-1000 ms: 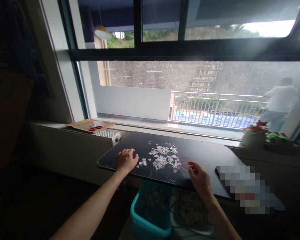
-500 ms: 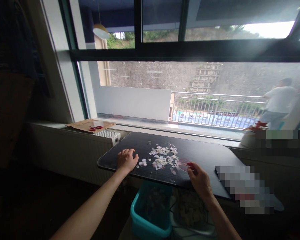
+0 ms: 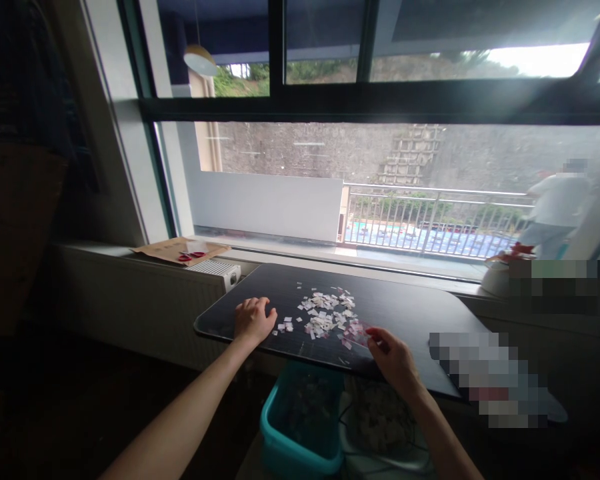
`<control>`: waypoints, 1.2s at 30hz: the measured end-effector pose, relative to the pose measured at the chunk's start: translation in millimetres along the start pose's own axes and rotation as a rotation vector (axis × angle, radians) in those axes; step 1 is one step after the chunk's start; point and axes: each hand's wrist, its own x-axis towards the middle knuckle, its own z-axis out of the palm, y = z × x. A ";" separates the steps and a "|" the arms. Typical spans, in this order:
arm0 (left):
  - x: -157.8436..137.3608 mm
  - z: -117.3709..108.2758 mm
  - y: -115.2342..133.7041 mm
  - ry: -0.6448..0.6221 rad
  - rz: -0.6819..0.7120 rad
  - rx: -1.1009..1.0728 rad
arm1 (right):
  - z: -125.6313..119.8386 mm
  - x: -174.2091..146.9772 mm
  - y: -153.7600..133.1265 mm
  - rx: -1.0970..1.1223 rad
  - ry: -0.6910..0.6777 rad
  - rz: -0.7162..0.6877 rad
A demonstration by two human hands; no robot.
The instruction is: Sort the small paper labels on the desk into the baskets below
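A pile of small whitish paper-like pieces (image 3: 323,325) lies spread on the dark tabletop (image 3: 400,313). My left hand (image 3: 254,319) rests on the table left of the pile, thumb apart from its bent fingers, and nothing shows in it. A few loose pieces (image 3: 286,325) lie just beside its thumb. With fingertips pinched together, my right hand (image 3: 390,350) holds a thin, see-through piece with reddish marks (image 3: 359,333). This clear plastic piece reaches over the right edge of the pile; what exactly it is cannot be made out.
Below the table's front edge stand a turquoise basket (image 3: 303,443) and a pale bin (image 3: 385,460) with contents. Red-handled scissors (image 3: 192,256) lie on brown paper (image 3: 163,251) on the sill. A blurred-out object (image 3: 490,380) sits at right. Outside the window stands a person (image 3: 557,203).
My right hand has moved a little to the left, bringing the see-through piece over the pile's right edge. My left hand stays where it was.
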 end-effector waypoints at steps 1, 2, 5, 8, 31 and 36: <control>0.0 -0.6 0.3 -0.006 -0.001 -0.001 | 0.6 0.2 0.3 0.003 -0.017 -0.011; -0.1 -1.1 0.6 -0.011 -0.002 -0.002 | 1.1 0.3 0.6 0.012 -0.028 -0.021; -0.4 -2.4 1.5 -0.016 -0.009 -0.002 | 2.1 0.5 1.1 0.038 -0.007 -0.024; -0.6 -3.3 2.2 -0.026 -0.013 -0.001 | 1.3 -0.1 -0.4 0.065 -0.062 -0.036; -0.4 -2.9 1.8 -0.033 -0.012 0.003 | -8.9 -0.5 -3.7 0.147 0.173 0.200; 0.0 -3.7 2.0 -0.044 -0.014 -0.006 | -8.5 -1.8 -3.5 0.200 0.056 0.118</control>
